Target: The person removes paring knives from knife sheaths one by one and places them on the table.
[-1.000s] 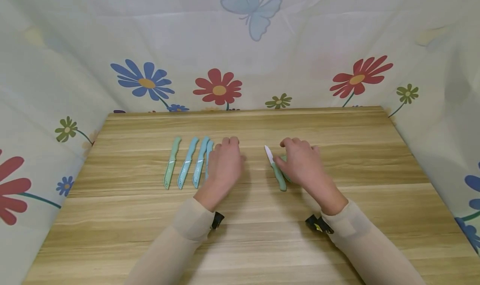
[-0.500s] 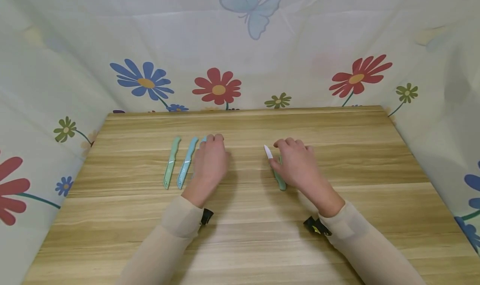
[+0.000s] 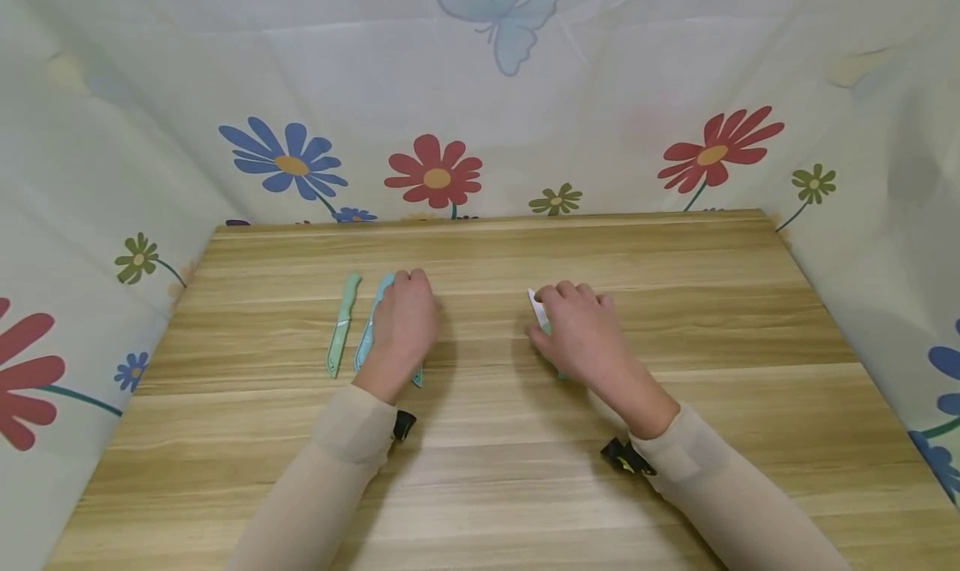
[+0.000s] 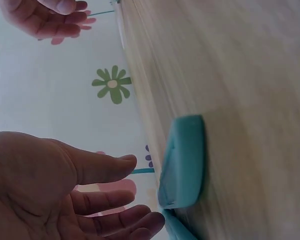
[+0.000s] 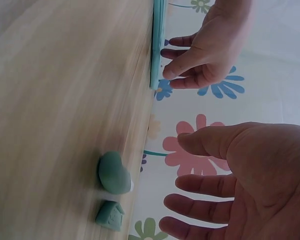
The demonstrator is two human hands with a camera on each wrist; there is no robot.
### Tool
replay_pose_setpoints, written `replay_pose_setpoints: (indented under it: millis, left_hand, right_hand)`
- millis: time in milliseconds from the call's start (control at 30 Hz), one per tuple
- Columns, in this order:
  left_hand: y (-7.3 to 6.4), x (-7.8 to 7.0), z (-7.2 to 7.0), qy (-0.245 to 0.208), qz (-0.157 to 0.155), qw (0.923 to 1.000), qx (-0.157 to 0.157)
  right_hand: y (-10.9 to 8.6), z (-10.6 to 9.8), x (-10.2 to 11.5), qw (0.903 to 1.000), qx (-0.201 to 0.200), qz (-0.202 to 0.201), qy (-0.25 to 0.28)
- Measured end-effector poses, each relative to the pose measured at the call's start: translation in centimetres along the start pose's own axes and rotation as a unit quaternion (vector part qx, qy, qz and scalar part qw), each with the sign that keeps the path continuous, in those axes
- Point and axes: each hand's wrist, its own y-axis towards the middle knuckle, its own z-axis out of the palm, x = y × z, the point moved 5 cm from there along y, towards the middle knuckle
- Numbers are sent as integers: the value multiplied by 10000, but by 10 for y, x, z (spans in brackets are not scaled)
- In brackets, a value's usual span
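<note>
My left hand (image 3: 405, 317) is over the blue sheathed knives, its fingers apart and slightly bent with nothing between them in the left wrist view. One blue sheathed knife (image 3: 364, 346) shows at its left edge; others are mostly hidden beneath, with a blue sheath tip (image 3: 417, 379) sticking out. In the left wrist view a teal sheath (image 4: 182, 162) lies close past the fingertips. My right hand (image 3: 588, 333) hovers above a bare green knife, whose white blade (image 3: 537, 306) shows past the fingers. The right wrist view shows its green handle (image 5: 113, 172) beside a green sheath (image 5: 110, 216).
A green sheathed knife (image 3: 342, 325) lies leftmost in the row on the wooden table (image 3: 480, 471). Behind the table's back edge hangs a white cloth (image 3: 615, 137) printed with flowers and a butterfly, which also runs along both sides.
My left hand has moved left across the blue knives, covering more of them and uncovering a sheath tip on its right. My right hand has shifted slightly left, hiding most of the green knife.
</note>
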Motion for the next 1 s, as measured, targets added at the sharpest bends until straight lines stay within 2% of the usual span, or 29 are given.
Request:
replay_pose_setpoints:
  millis: [300,533,733,1000]
  left_hand:
    - [7,3,5,-125,-211,9993,287]
    - [13,3,8,-73,-160,9993,343]
    - [22,4,10,71,-240,9988,427]
    - [32,7,12,-110,-514,9964,670]
  right_hand:
    - [0,3,5,10000,30,-66,-2]
    - [0,5,6,10000,17,-89,-17]
    - [2,9,10,9997,249,-56,-36]
    - [6,16,25,9989,396,-223,-87]
